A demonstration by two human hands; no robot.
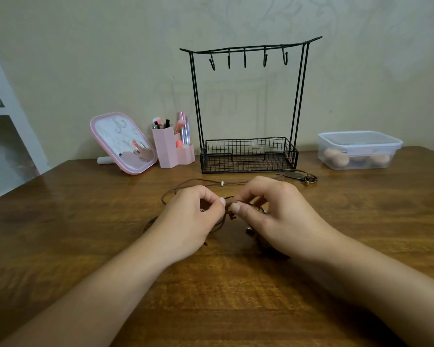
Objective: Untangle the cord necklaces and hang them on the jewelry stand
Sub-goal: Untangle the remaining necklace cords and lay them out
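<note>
A pale wall with a faint raised pattern backs a brown wooden counter (60,234) whose grain runs across the view. At the far edge, against the wall, stands a black wire jewelry stand (248,106): two pairs of thin uprights, a top bar with five hooks, all bare, and a mesh basket at its foot. To the left of it sits a pink brush holder (172,150) with makeup brushes and tubes in it, and further left a pink-framed mirror (123,142) leans back on its prop. To the right of the stand is a clear lidded plastic box (358,149) with rounded peach-coloured sponges inside. A white shelf unit (3,113) shows at the left edge.

The brown cord necklaces (186,182) lie on the counter in front of the stand's basket, in a loose tangle. One strand with a small white bead runs behind the hands, and a leaf-shaped pendant (292,175) with a knotted cluster rests near the basket's right front corner.

Both hands meet at the middle of the tangle. The left hand (188,216) has its fingers curled, thumb and forefinger pinching the cord at a knot. The right hand (268,209) is likewise curled, its thumb and fingertips pinching the same knotted spot, just beside the left thumb. Further loops of cord lie partly hidden beneath the palms.
</note>
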